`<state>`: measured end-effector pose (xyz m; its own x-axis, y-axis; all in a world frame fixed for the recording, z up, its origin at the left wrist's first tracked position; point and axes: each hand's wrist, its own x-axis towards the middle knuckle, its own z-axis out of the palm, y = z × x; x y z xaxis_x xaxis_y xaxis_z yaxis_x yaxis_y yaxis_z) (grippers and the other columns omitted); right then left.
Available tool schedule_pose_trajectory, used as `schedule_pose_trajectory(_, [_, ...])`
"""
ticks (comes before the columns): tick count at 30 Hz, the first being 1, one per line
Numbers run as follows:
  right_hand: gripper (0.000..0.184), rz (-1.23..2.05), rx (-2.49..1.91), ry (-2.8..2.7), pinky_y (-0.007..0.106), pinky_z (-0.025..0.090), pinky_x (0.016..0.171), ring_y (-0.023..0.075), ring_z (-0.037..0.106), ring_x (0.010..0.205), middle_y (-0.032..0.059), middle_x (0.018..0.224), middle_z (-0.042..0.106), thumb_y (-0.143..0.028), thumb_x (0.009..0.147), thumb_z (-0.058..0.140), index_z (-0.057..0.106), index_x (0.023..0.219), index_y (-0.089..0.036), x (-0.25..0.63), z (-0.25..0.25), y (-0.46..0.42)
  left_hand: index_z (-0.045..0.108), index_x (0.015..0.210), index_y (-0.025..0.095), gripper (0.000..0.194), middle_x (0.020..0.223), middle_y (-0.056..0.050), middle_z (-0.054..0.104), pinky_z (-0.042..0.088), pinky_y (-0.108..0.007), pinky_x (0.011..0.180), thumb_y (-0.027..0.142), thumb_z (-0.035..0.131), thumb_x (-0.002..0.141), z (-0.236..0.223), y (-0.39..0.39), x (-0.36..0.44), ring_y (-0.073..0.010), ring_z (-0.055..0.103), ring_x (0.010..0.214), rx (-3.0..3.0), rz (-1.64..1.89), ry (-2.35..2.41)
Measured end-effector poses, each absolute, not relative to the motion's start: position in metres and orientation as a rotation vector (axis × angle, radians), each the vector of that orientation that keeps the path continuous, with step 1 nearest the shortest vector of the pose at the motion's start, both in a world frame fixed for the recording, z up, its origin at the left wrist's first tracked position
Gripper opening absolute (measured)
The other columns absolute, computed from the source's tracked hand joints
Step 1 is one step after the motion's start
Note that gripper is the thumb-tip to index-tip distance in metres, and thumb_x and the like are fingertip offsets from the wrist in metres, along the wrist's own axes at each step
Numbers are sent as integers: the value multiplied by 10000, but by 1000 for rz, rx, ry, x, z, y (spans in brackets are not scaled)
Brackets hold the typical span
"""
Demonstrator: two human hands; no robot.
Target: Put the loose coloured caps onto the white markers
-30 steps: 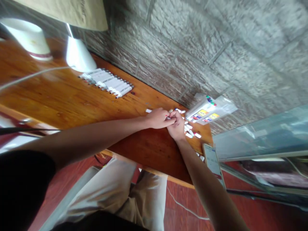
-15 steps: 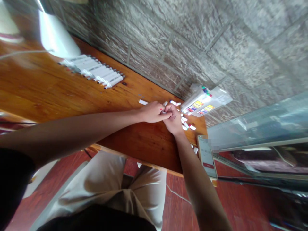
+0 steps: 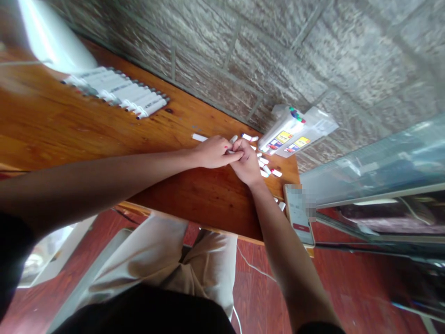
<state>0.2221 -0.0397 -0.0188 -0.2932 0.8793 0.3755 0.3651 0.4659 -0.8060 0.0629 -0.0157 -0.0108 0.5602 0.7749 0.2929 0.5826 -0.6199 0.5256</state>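
My left hand and my right hand meet over the wooden table, both with fingers closed. Between them is a white marker; one end shows above the fingers and the rest is hidden. A red mark is on the back of my left hand. Past my left wrist lies a white marker piece, partly covered. Several white marker caps are scattered just beyond my right hand. Farther left, a row of grey-white markers lies side by side.
Two clear plastic cases, one with coloured marker tips, stand against the stone wall. A phone lies at the table's right end. A white lamp base with a cable stands at the far left.
The view has shifted, so the table's things sit farther left and higher, and the paper cup has left the picture. My hands stay together around the marker, with little visible change in grip.
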Motion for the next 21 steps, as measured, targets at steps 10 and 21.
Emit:
schedule_pose_trajectory(10, [228,736,-1055,-1881,263,363,627,89,441,652,-44,745,477,-244,826,646,422,790,-219,224,-21,-37,689,679,142,541,681,-73,643,337,-281,616,531,443,964,-13,-15,63,-162,601,663,2446,752,1105])
schedule_pose_trajectory(21, [255,773,-1035,-1866,258,354,631,89,439,655,-46,735,459,-278,819,664,420,782,-214,223,-19,-38,680,679,150,547,693,-76,650,321,-287,613,552,432,955,-14,-15,62,-161,598,666,2427,746,1107])
